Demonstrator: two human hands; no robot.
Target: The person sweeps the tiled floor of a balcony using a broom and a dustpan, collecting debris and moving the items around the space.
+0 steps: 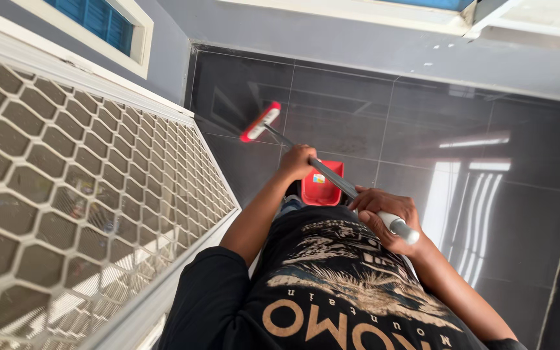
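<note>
I hold a long-handled broom with a grey metal pole (345,185) and a red head with white bristles (260,122). My left hand (297,162) grips the pole lower down, nearer the head. My right hand (387,217) is closed around the pole's upper end, close to my chest. The broom head rests on the dark glossy floor tiles (358,123) near the corner by the wall. A red dustpan (322,183) sits on the floor just below the pole, partly hidden by my arms and black shirt.
A white door with hexagonal metal mesh (66,194) stands along my left side. A grey wall (358,45) with a white-framed window (108,23) runs behind the floor. Light reflects off the tiles at the right (474,194).
</note>
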